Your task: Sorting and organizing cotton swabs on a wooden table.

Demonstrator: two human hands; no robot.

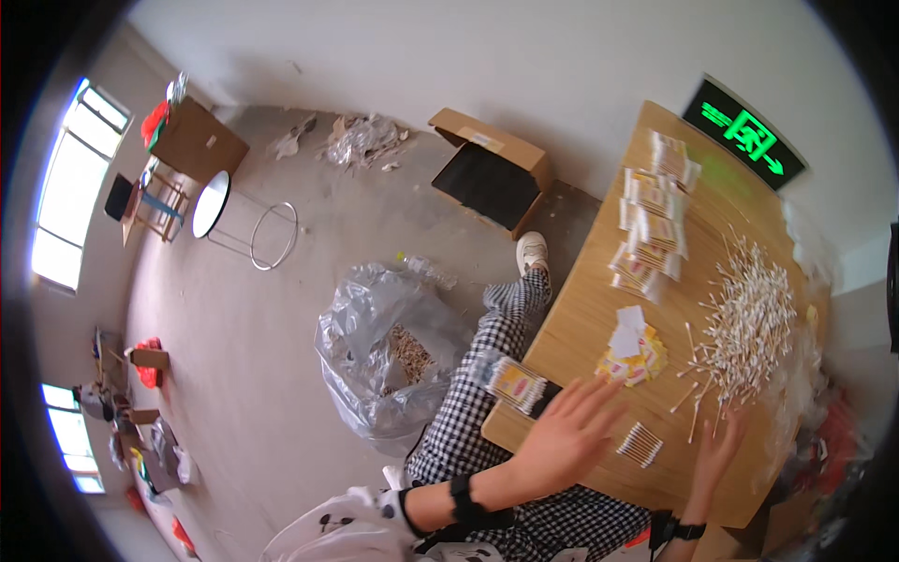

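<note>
My left hand [573, 433] is stretched flat over the near edge of the wooden table [571, 323], its fingers extended and a little blurred, with nothing seen in it. Just right of its fingers lies a neat row of cotton swabs [641, 444]. My right hand [719, 451] is at the near edge of a big loose heap of cotton swabs [749, 314], fingers apart. Left of my left hand, a clear packet of cotton swabs [518, 384] lies on a dark pad [547, 399] at the table's edge. Yellow and white paper cards [637, 351] lie scattered farther back.
Filled swab packets [654, 220] are stacked toward the table's far end. A grey plastic bag [375, 351] with brown bits stands on the floor by my leg. An open cardboard box [496, 173], a stool [213, 204] and a green exit sign [745, 131] are beyond.
</note>
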